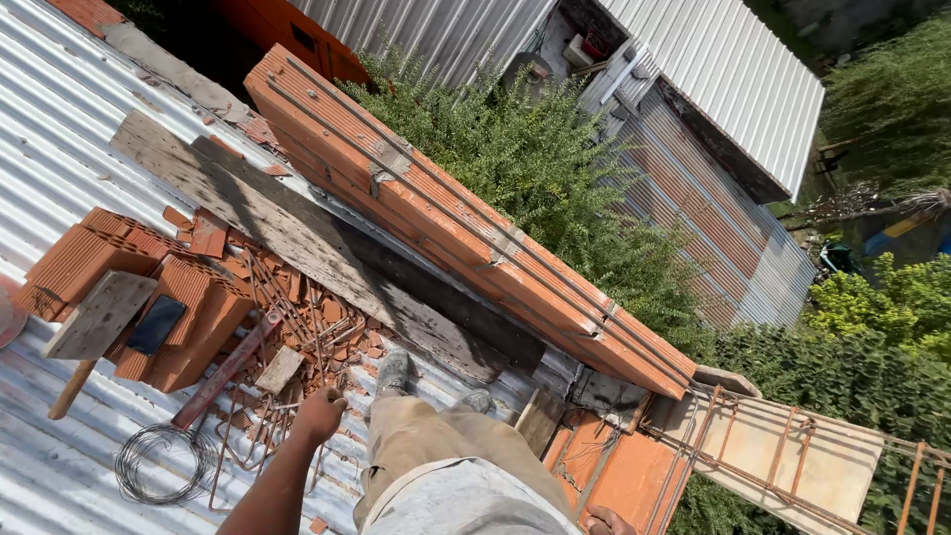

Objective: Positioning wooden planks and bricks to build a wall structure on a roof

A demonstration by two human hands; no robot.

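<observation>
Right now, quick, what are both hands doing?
Left hand: closed in a loose fist over the bent rebar pieces; whether it grips one cannot be told.
Right hand: mostly out of view, cannot be told.

A tangle of bent, rusty steel rebar stirrups [282, 421] lies on the corrugated metal roof, near and left of centre, among broken orange brick pieces, just beside a coil of thin grey wire [158, 461] to its left.
</observation>
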